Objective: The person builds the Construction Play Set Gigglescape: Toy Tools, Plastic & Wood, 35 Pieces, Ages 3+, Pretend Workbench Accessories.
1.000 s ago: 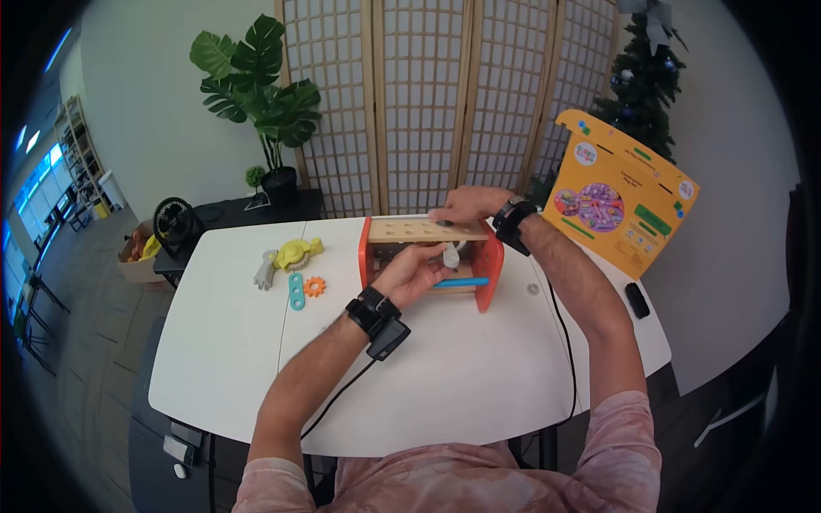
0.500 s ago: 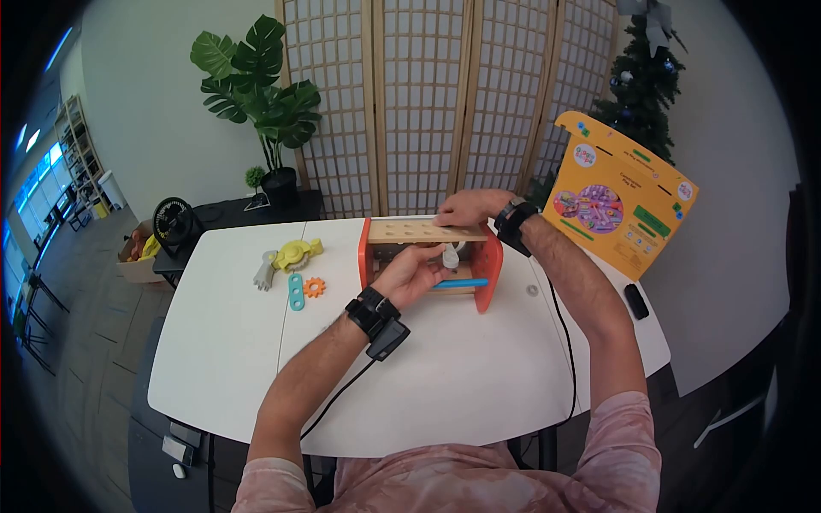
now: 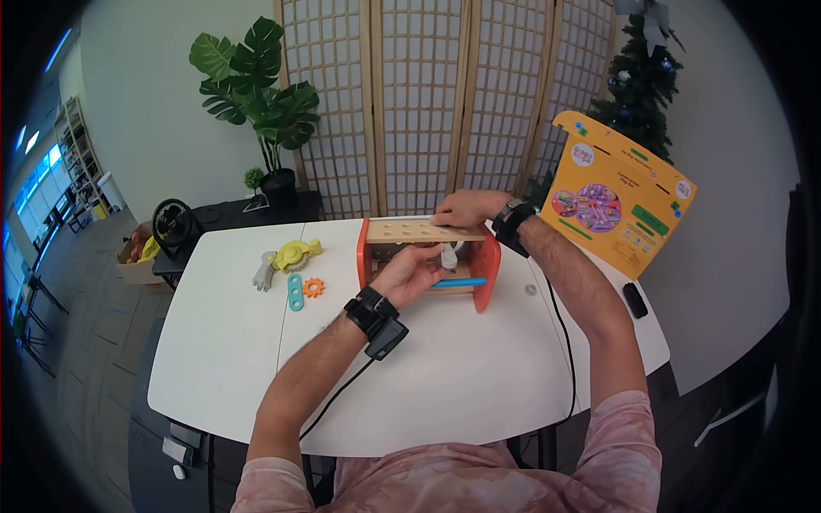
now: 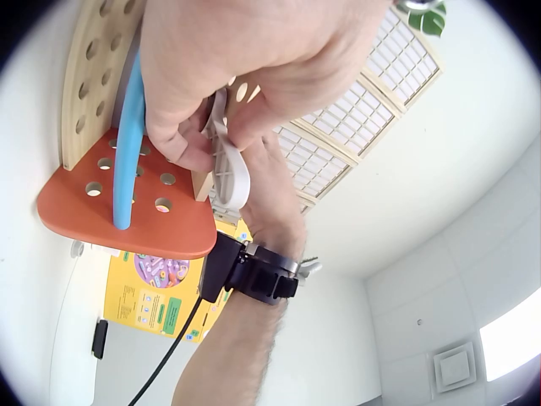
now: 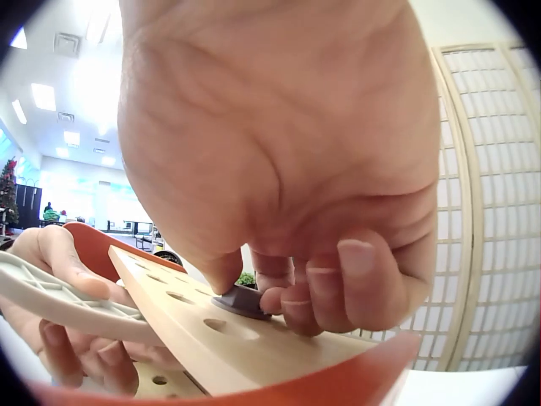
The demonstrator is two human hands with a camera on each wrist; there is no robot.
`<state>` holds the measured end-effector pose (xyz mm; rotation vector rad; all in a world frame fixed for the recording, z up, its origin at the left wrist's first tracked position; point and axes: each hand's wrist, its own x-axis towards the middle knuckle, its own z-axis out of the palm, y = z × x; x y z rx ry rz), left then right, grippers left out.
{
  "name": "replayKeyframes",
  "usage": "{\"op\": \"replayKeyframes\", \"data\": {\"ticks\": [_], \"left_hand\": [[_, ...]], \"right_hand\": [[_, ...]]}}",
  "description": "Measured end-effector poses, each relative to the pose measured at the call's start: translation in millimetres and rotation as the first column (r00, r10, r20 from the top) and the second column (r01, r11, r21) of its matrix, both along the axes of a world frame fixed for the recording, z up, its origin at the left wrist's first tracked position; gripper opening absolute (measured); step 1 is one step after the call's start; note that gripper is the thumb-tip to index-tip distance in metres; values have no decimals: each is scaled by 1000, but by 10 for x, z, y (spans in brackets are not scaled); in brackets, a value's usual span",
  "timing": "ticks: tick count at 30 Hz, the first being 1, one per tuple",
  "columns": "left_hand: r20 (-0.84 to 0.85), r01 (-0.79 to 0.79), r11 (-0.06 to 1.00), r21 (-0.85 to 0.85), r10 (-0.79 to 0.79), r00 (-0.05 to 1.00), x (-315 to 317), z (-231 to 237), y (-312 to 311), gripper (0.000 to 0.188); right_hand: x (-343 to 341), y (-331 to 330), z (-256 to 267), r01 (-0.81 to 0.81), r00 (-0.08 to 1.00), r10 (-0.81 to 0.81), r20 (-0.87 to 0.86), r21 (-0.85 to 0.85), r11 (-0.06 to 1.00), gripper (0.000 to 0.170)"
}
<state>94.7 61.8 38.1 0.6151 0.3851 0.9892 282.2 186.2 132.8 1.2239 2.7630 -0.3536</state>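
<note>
A wooden toy bench with red end panels (image 3: 488, 275) stands on the table, its top board (image 5: 254, 351) pierced by holes. My left hand (image 3: 409, 274) pinches a whitish plastic piece (image 4: 230, 169) between thumb and fingers, below the top board at the front. Above the board, my right hand (image 3: 470, 208) pinches a dark grey nut-like piece (image 5: 243, 301) that sits on the wood. A blue rod (image 4: 128, 152) runs along the bench's front, under the left fingers. Whether the two pieces join through a hole is hidden.
On the table's left lie a grey and yellow toy (image 3: 293, 255), a teal strip (image 3: 296, 292) and an orange gear (image 3: 314, 288). A small round piece (image 3: 530, 290) lies right of the bench. A yellow box (image 3: 620, 192) and a black object (image 3: 634, 300) are at the right.
My right hand has shifted slightly on the top board, and its fingers now cover the dark piece in the head view. The left hand keeps its hold nearly unmoved.
</note>
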Motion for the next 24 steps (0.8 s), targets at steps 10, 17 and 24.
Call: {"op": "replayKeyframes", "data": {"ticks": [10, 17, 24], "left_hand": [[-41, 10, 1000, 17, -9, 999, -21, -13, -9, 33], [-151, 0, 999, 43, 7, 989, -38, 116, -210, 39], [-292, 48, 995, 87, -21, 956, -77, 147, -496, 40]], "right_hand": [[24, -71, 23, 50, 999, -50, 1, 16, 999, 60], [240, -435, 267, -34, 964, 47, -262, 52, 998, 52], [515, -1286, 509, -63, 908, 72, -412, 35, 997, 38]]}}
